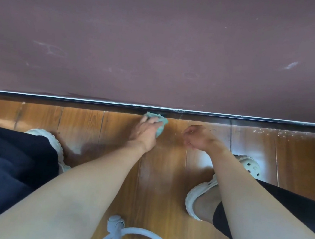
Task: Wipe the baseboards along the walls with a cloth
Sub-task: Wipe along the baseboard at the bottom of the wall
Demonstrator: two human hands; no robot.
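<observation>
A dark baseboard (231, 120) with a thin white top line runs across the view at the foot of a maroon wall (161, 41). My left hand (145, 130) grips a bunched light teal cloth (162, 122) and presses it against the baseboard near the middle. My right hand (198, 136) hovers just to the right above the wooden floor, its fingers loosely curled and holding nothing. Both forearms reach forward from the bottom of the view.
The wooden plank floor (93, 127) fills the lower half. White dust specks (280, 132) lie on the floor by the baseboard at the right. My feet in white clogs (198, 198) stand on either side. A white cable loop (139, 233) hangs at the bottom.
</observation>
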